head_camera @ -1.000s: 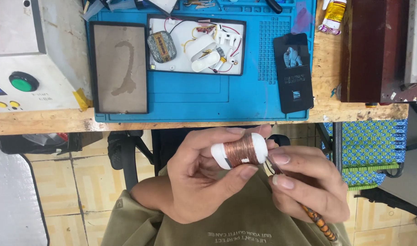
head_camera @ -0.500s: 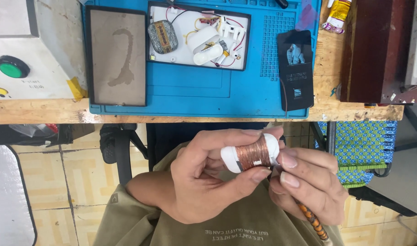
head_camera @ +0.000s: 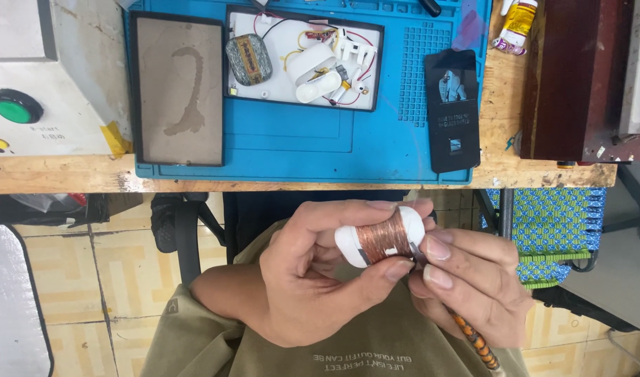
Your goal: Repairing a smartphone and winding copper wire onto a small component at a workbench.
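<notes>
My left hand grips a white bobbin wound with copper wire between thumb and fingers, in front of my chest and below the bench edge. My right hand presses against the bobbin's right end and holds a thin tool with a brown striped handle, whose tip lies at the coil. The tool's tip is hidden between the fingers.
A wooden bench carries a blue work mat, a brown pad in a black frame, a white tray of small parts and wires, a black card, and a white box with a green button. A dark wooden box stands at the right.
Both hands with the bobbin have shifted slightly right and down in the view. The grip on the bobbin is unchanged.
</notes>
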